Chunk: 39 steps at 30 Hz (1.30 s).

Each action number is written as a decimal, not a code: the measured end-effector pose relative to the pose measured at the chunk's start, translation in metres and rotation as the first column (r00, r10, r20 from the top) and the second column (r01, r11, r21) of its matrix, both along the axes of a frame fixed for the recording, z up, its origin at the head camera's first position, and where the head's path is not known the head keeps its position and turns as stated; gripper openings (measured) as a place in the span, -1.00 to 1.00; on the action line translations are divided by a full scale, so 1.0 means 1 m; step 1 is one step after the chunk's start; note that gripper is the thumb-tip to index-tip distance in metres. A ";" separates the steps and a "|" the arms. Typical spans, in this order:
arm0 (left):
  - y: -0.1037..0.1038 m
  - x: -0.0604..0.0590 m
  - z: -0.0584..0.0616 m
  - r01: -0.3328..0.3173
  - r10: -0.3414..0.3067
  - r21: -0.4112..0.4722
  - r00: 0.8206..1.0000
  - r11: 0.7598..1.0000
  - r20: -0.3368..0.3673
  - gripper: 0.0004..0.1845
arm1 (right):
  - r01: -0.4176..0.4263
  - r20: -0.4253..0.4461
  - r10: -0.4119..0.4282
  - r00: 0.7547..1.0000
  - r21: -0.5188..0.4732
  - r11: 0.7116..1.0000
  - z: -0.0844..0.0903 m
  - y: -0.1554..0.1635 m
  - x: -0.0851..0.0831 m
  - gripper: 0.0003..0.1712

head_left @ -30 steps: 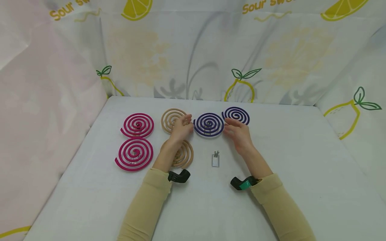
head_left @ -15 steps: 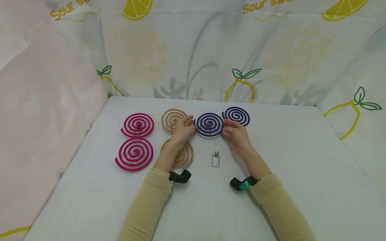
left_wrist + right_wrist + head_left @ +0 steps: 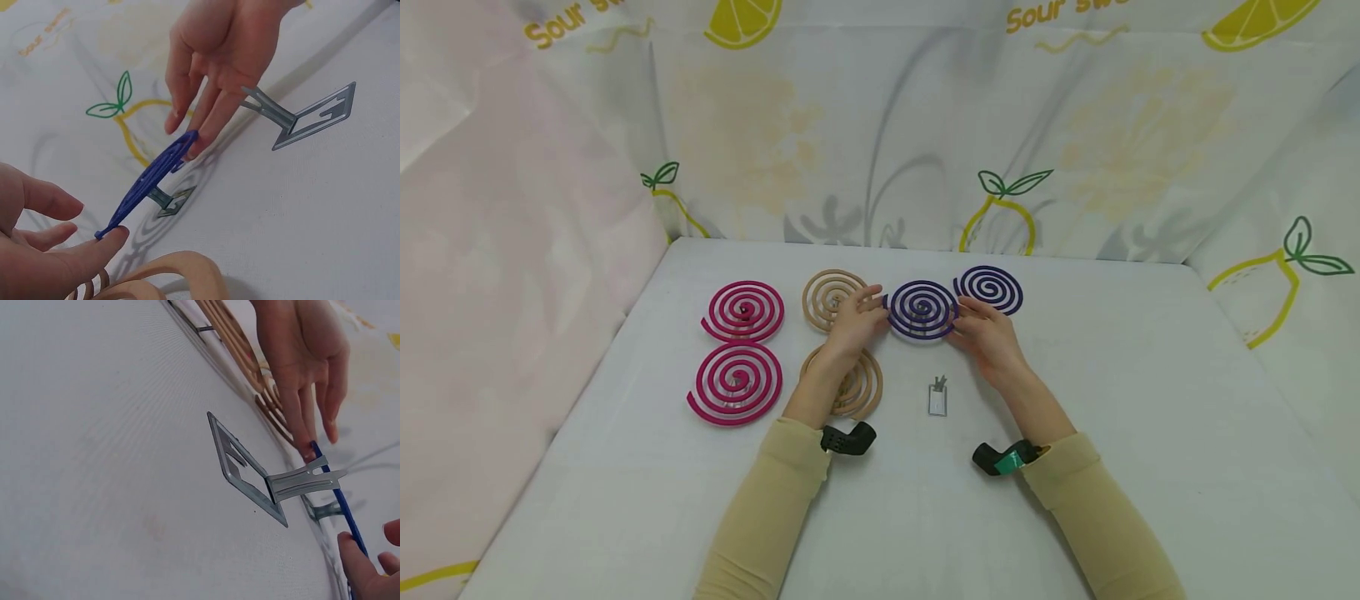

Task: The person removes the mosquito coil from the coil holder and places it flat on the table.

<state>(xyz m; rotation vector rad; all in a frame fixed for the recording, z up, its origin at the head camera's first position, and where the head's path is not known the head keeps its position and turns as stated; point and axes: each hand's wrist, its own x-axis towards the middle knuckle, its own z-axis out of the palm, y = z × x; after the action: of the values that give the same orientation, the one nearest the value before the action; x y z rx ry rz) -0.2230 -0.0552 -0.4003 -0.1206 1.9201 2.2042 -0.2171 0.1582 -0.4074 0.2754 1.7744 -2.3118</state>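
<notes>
A dark purple spiral coil [image 3: 922, 309] sits on a small metal stand [image 3: 170, 200] at the table's middle back, tilted in the left wrist view. My left hand [image 3: 867, 313] touches its left rim with a straight fingertip [image 3: 103, 240], the thumb held apart above. At the right rim, my right hand [image 3: 976, 322] touches it with straight fingers [image 3: 199, 128]. Neither hand curls round the coil [image 3: 341, 503]. A spare metal stand [image 3: 936, 398] lies flat on the cloth between my wrists, its prong raised [image 3: 265, 477].
Two pink coils [image 3: 742, 311] [image 3: 734, 383] lie at the left. Two tan coils [image 3: 829, 296] [image 3: 859, 387] lie by my left forearm, the nearer partly hidden. A second purple coil [image 3: 991, 288] lies at the back right. Lemon-print cloth walls [image 3: 880, 142] enclose the white table [image 3: 1150, 433].
Both hands have closed in from either side until their fingertips meet the purple coil's rim. The coil has barely shifted.
</notes>
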 end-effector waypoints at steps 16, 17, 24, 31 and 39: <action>-0.001 -0.002 0.001 -0.029 0.030 0.071 1.000 0.997 -0.010 -0.37 | -0.006 -0.021 0.006 1.000 0.001 1.000 0.003 0.000 0.000 -0.35; -0.001 -0.002 0.001 -0.034 0.035 0.071 0.999 0.997 -0.010 -0.37 | -0.005 -0.020 0.005 1.000 -0.004 1.000 0.003 0.000 0.000 -0.36; 0.000 -0.001 0.004 -0.053 0.054 0.074 0.999 0.996 -0.010 -0.36 | -0.002 -0.010 0.002 1.000 -0.001 1.000 0.007 0.000 0.000 -0.39; 0.000 0.001 0.007 -0.069 0.070 0.082 0.997 0.994 -0.013 -0.36 | 0.003 -0.032 -0.004 0.999 -0.009 1.000 0.010 0.003 0.001 -0.40; 0.001 0.001 0.007 -0.082 0.084 0.073 0.996 0.994 -0.016 -0.37 | 0.013 -0.049 -0.015 0.999 -0.041 0.999 0.011 0.007 0.000 -0.44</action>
<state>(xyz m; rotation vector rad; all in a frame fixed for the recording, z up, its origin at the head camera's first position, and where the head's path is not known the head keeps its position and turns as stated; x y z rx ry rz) -0.2219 -0.0539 -0.3933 -0.1710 1.8748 2.3333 -0.2173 0.1655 -0.3969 0.2266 1.7508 -2.3811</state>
